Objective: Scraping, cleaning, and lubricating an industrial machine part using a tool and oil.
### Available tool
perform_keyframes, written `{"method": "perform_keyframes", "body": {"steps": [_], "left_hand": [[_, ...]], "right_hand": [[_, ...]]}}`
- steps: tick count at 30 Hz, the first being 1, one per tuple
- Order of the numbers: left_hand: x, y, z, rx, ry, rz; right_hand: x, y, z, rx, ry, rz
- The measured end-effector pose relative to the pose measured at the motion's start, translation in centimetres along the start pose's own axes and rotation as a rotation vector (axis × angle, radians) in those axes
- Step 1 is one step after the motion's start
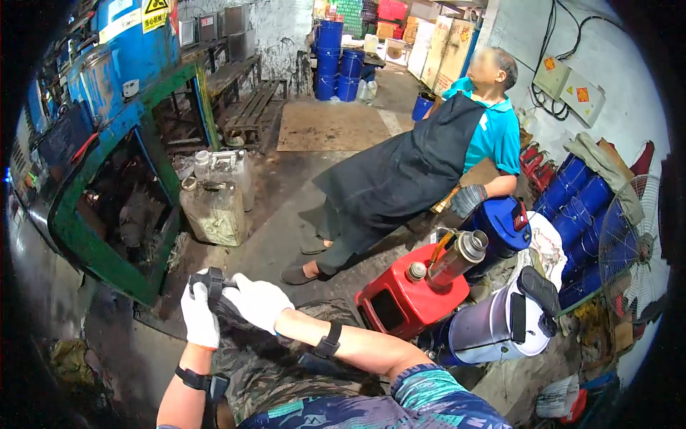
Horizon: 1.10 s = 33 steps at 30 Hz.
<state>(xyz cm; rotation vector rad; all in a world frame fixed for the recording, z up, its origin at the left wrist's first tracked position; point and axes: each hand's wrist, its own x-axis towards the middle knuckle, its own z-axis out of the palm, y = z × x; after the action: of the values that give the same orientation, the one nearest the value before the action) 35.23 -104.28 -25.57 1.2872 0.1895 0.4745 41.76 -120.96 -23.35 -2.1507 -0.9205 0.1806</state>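
White work gloves cover both of my hands, held close together over my lap. My left hand point(198, 314) is closed around a small black strap-like object point(214, 283), whose exact kind I cannot make out. From the right, my right hand point(259, 303) reaches to the same object, its fingers bent and pressed together at the object's edge. Its fingertips are partly hidden. A black band point(329, 340) circles my right forearm, and another black band point(191, 379) with a small box is on my left wrist.
Left stands a green-framed machine point(68, 222), with grimy plastic jerrycans point(214, 211) beside it. A person point(418, 154) in a dark apron leans against a blue drum point(496, 222). Near my right are a red container point(407, 293), a steel flask point(457, 259), a grey-white canister point(493, 322) and a fan point(643, 247).
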Motion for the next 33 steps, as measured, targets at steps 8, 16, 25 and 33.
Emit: {"method": "perform_keyframes", "body": {"steps": [8,16,25,33], "left_hand": [[-1.8,1.2,0.7,-0.458,-0.075,-0.186],[-1.1,2.5,-2.2,0.093,-0.021,0.030],[-2.3,2.2,0.1,-0.390,0.024,-0.124],[-0.7,2.9,-1.1,-0.152,-0.173,0.024]], "right_hand": [[-0.6,-0.8,2.7,1.196,-0.612,0.310],[0.7,-3.8,-1.4,0.497,-0.241,0.210],[-0.1,-3.0,1.8,1.103,-0.680,0.378],[0.2,-2.7,0.6,1.139,-0.530,0.286]]}}
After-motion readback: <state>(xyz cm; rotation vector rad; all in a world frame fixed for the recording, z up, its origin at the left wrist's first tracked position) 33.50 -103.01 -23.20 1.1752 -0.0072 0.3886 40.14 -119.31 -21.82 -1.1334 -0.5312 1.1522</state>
